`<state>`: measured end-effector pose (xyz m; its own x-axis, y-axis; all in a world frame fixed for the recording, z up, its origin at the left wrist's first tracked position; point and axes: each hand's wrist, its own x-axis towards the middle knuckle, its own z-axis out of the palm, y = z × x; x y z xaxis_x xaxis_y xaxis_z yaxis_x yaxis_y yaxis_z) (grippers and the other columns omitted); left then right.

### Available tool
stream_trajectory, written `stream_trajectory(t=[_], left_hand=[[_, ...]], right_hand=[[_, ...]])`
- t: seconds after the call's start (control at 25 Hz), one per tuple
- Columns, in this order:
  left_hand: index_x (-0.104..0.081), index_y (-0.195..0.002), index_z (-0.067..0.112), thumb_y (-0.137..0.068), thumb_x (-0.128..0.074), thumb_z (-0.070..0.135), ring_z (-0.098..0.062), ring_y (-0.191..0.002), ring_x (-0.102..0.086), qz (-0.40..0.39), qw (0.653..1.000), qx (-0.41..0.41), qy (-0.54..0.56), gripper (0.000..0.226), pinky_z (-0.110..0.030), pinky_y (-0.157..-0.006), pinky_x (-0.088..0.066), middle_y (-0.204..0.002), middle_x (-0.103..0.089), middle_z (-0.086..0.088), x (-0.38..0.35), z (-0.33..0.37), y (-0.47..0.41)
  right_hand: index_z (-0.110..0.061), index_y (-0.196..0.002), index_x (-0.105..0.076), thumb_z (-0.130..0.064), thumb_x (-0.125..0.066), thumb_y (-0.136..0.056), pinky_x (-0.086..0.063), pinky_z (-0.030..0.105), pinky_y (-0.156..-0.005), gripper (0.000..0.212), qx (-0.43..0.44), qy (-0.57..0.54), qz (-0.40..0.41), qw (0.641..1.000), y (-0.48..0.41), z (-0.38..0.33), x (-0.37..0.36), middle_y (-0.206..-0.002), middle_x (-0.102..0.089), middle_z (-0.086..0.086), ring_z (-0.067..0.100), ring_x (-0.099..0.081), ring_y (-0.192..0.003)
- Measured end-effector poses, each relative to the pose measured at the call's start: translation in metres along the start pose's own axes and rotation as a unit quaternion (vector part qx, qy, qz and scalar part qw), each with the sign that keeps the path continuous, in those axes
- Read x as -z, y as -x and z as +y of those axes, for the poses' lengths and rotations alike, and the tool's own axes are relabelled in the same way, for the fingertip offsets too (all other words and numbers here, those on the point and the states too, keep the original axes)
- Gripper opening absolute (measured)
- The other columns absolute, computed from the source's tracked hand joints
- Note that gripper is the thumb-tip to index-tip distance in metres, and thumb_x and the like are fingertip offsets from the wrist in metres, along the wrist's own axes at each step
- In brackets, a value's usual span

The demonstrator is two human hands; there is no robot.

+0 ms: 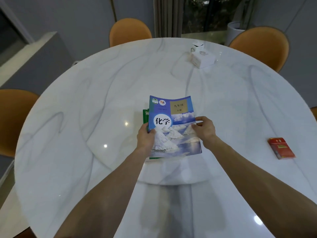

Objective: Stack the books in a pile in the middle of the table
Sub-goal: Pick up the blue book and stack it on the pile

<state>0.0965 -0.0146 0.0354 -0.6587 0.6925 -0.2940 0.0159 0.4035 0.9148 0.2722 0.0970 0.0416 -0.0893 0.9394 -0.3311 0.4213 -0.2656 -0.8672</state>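
A blue book (173, 124) with a snowy-mountain cover lies on top of a green book (145, 115) near the middle of the round white marble table (85, 100). Only the green book's left edge and a strip at its near corner show from under the blue one. My left hand (146, 136) grips the blue book's left edge, thumb on the cover. My right hand (205, 128) pinches its right edge. The blue cover bows slightly at its far end.
A red packet (281, 148) lies at the right of the table. A white tissue box (202, 57) stands at the far side. Orange chairs (130, 31) ring the table at the back, the right and the left.
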Motion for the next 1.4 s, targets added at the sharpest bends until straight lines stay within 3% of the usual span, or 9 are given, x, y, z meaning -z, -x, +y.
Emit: stream_trajectory(t=[0.24,0.4,0.56,0.76,0.92,1.0,1.12,1.4], left_hand=[[-0.054,-0.122,0.009,-0.091,-0.047,0.007,-0.031,-0.104,-0.06,0.017,0.999,0.016,-0.044,0.032,-0.035,-0.09,-0.047,-0.116,-0.063,-0.016,-0.002,-0.013,-0.024],[-0.053,-0.124,0.008,-0.093,-0.046,0.007,-0.029,-0.102,-0.06,0.023,0.994,0.009,-0.104,0.032,-0.027,-0.082,-0.043,-0.117,-0.064,-0.014,-0.007,-0.022,-0.026],[-0.058,-0.116,0.004,-0.092,-0.051,0.009,-0.031,-0.097,-0.062,0.013,0.981,-0.025,-0.19,0.026,-0.028,-0.077,-0.044,-0.111,-0.067,-0.016,-0.007,-0.031,-0.029],[-0.057,-0.113,-0.001,-0.092,-0.053,0.018,-0.033,-0.106,-0.052,0.013,0.942,-0.053,-0.33,0.028,-0.042,-0.088,-0.049,-0.111,-0.056,-0.021,-0.005,-0.036,-0.034],[-0.053,-0.117,0.002,-0.094,-0.051,0.025,-0.033,-0.114,-0.043,0.026,0.91,-0.057,-0.409,0.033,-0.04,-0.092,-0.045,-0.118,-0.05,-0.018,-0.007,-0.04,-0.033],[-0.051,-0.119,0.002,-0.094,-0.05,0.025,-0.032,-0.115,-0.041,0.035,0.906,-0.06,-0.418,0.033,-0.038,-0.091,-0.044,-0.12,-0.046,-0.017,-0.008,-0.042,-0.032],[-0.047,-0.123,0.001,-0.096,-0.047,0.018,-0.033,-0.114,-0.04,0.031,0.93,-0.035,-0.364,0.032,-0.036,-0.093,-0.043,-0.124,-0.042,-0.019,-0.008,-0.045,-0.032],[-0.051,-0.121,0.003,-0.096,-0.046,0.016,-0.034,-0.112,-0.042,0.015,0.945,-0.021,-0.326,0.029,-0.04,-0.092,-0.044,-0.123,-0.044,-0.018,-0.004,-0.047,-0.038]], right_hand=[[-0.013,-0.115,-0.056,-0.015,-0.06,-0.088,-0.05,0.03,-0.074,0.028,-0.002,0.049,-0.004,0.999,-0.025,0.008,-0.024,-0.109,-0.064,0.011,0.021,-0.058,-0.088],[-0.012,-0.116,-0.057,-0.014,-0.06,-0.089,-0.05,0.029,-0.074,0.028,0.002,0.076,0.0,0.997,-0.033,0.017,-0.033,-0.112,-0.065,0.013,0.02,-0.057,-0.088],[-0.01,-0.117,-0.059,-0.015,-0.058,-0.09,-0.05,0.03,-0.079,0.027,0.013,0.106,0.009,0.994,-0.034,0.027,-0.037,-0.116,-0.066,0.012,0.024,-0.061,-0.096],[-0.005,-0.107,-0.068,-0.007,-0.052,-0.085,-0.049,0.034,-0.085,0.027,0.053,0.155,0.014,0.986,-0.037,0.031,-0.039,-0.103,-0.071,0.017,0.031,-0.063,-0.09],[-0.004,-0.108,-0.066,-0.012,-0.055,-0.089,-0.051,0.035,-0.087,0.024,0.043,0.183,0.01,0.982,-0.04,0.033,-0.045,-0.108,-0.07,0.016,0.032,-0.064,-0.096],[-0.005,-0.11,-0.065,-0.016,-0.057,-0.09,-0.051,0.034,-0.086,0.024,0.034,0.179,0.003,0.983,-0.042,0.034,-0.049,-0.112,-0.068,0.015,0.029,-0.063,-0.095],[-0.005,-0.11,-0.064,-0.02,-0.059,-0.09,-0.049,0.031,-0.08,0.026,0.034,0.187,-0.004,0.982,-0.042,0.035,-0.054,-0.112,-0.068,0.014,0.025,-0.062,-0.09],[-0.004,-0.107,-0.065,-0.02,-0.059,-0.089,-0.05,0.032,-0.079,0.024,0.035,0.21,-0.012,0.977,-0.043,0.034,-0.056,-0.111,-0.069,0.015,0.03,-0.064,-0.094]])
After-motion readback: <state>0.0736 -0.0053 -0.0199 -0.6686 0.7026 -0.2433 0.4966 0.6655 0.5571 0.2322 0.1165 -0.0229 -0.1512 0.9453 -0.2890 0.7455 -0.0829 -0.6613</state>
